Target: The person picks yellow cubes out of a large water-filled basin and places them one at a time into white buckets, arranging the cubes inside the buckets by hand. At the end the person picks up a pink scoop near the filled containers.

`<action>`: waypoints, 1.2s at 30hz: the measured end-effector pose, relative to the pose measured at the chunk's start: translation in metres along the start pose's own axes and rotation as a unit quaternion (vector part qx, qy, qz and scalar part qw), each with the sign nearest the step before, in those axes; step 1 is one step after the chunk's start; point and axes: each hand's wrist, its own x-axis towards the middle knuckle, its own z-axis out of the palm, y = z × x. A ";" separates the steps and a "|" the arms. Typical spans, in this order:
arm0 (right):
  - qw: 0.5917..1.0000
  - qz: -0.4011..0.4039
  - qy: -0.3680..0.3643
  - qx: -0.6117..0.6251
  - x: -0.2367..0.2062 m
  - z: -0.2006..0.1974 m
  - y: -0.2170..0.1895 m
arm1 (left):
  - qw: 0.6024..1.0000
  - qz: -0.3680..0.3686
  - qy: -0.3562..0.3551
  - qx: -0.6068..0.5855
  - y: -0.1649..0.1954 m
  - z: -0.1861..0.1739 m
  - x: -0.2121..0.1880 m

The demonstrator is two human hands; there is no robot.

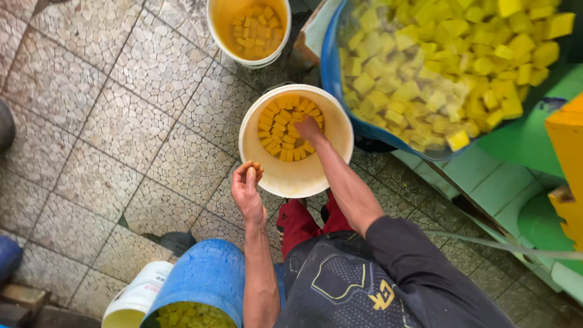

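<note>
A white bucket (pixel 285 176) stands on the tiled floor in front of me, with several orange cubes (pixel 279 127) packed in rings on its bottom. My right hand (pixel 308 129) reaches down into it and rests on the cubes, fingertips hidden among them. My left hand (pixel 248 185) hovers at the bucket's near-left rim, fingers bunched together around small orange cubes.
A second white bucket (pixel 214 30) with yellow liquid and cubes stands further away. A big blue basin (pixel 331 73) heaped with yellow cubes sits on a green bench (pixel 516 143) to the right. Near my legs are a blue barrel (pixel 203 276) and a white pail (pixel 136 294).
</note>
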 end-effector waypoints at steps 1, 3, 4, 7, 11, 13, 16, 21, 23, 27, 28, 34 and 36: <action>0.999 -0.025 -0.022 0.040 -0.011 -0.012 -0.005 | 1.000 0.012 -0.004 -0.003 0.004 0.013 0.001; 0.991 -0.080 -0.043 0.103 -0.041 -0.052 -0.017 | 0.999 0.027 -0.029 -0.015 0.006 0.051 0.001; 0.989 -0.099 -0.022 0.104 -0.059 -0.080 -0.021 | 0.998 0.039 -0.058 -0.006 0.005 0.076 -0.003; 0.979 -0.148 0.125 0.058 -0.114 -0.188 -0.028 | 0.985 0.067 -0.154 0.046 -0.007 0.157 -0.018; 0.856 -0.122 0.425 -0.269 -0.165 -0.323 -0.015 | 0.925 0.085 -0.269 0.256 -0.048 0.273 -0.038; 0.822 -0.118 0.398 -0.391 -0.175 -0.364 -0.002 | 0.826 0.176 -0.334 0.417 -0.074 0.316 -0.044; 0.793 -0.078 0.290 -0.530 -0.172 -0.391 0.016 | 0.637 0.304 -0.321 0.632 -0.116 0.360 -0.043; 0.769 -0.044 0.216 -0.600 -0.151 -0.399 0.026 | 0.566 0.347 -0.322 0.675 -0.150 0.395 -0.029; 0.753 -0.090 0.245 -0.604 -0.149 -0.403 0.024 | 0.537 0.338 -0.326 0.701 -0.151 0.399 -0.025; 0.863 -0.014 0.233 -0.449 -0.146 -0.413 0.020 | 0.590 0.254 -0.327 0.693 -0.148 0.405 -0.017; 0.891 -0.019 0.242 -0.384 -0.147 -0.413 0.016 | 0.635 0.213 -0.324 0.668 -0.147 0.408 -0.016; 0.934 -0.100 0.239 -0.246 -0.148 -0.405 -0.019 | 0.915 -0.324 -0.235 0.051 -0.151 0.433 -0.033; 0.909 -0.110 0.268 -0.300 -0.142 -0.416 -0.028 | 0.898 -0.389 -0.203 -0.016 -0.153 0.438 -0.039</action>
